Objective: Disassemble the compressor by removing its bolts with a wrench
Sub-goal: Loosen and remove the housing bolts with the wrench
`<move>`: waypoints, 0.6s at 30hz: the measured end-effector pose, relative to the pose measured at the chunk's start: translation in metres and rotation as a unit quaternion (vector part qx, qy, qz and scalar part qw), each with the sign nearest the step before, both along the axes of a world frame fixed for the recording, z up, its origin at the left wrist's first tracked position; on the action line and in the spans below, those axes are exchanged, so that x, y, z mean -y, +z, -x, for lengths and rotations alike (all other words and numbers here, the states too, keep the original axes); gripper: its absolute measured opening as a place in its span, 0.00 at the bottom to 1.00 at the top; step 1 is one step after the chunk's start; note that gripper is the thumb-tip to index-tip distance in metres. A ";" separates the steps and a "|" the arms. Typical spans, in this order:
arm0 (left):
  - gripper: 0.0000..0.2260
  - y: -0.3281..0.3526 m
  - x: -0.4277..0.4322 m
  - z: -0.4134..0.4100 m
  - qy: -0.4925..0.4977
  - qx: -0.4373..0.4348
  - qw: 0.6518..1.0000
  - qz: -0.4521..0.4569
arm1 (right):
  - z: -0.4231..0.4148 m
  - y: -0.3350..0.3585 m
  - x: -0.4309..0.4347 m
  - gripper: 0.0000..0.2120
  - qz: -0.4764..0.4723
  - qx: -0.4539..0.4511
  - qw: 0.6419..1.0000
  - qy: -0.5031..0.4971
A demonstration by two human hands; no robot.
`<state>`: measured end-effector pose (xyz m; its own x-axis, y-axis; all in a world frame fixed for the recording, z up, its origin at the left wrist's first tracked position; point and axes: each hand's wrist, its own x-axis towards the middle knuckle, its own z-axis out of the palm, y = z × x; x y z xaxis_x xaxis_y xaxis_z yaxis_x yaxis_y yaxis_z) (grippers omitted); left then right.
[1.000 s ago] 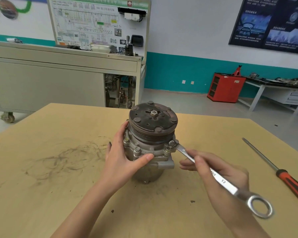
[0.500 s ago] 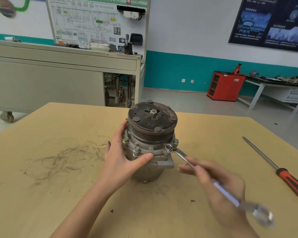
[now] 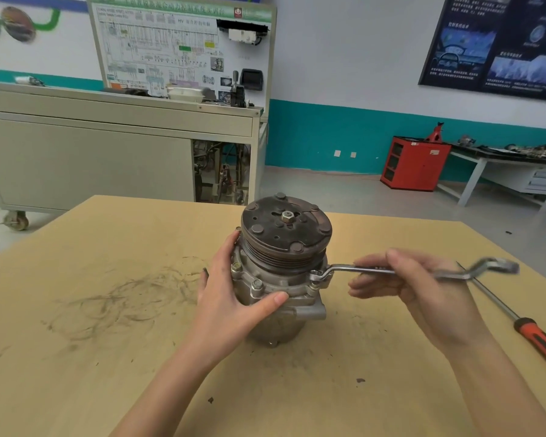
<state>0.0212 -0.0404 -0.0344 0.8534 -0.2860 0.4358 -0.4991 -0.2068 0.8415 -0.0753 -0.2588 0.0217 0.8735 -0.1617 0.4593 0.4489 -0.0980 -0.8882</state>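
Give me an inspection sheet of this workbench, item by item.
Surface: tan wooden table, dark scuff marks on its left part.
Job's things: compressor upright, front flange bolts seated; wrench ring end on a right-side bolt.
Clutter: red-handled screwdriver lying at the right.
Hands: left hand grips the compressor body; right hand holds the wrench shaft.
Cables: nothing seen on the table.
Surroundings: wheeled bench with a diagram board, red cabinet, wall poster.

Far end of the wrench blurred; handle of the screwdriver cut by the right edge.
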 end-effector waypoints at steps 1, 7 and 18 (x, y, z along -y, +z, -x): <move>0.37 0.000 0.000 0.000 -0.001 -0.001 1.000 -0.001 | 0.009 -0.004 -0.012 0.11 0.018 0.021 0.999 -0.034; 0.38 -0.002 0.001 0.000 -0.003 0.003 1.000 0.007 | 0.043 -0.030 -0.065 0.08 0.192 0.114 0.952 -0.209; 0.39 0.000 0.002 0.001 -0.006 -0.006 1.000 0.011 | 0.041 -0.040 -0.059 0.05 0.142 0.097 0.962 -0.211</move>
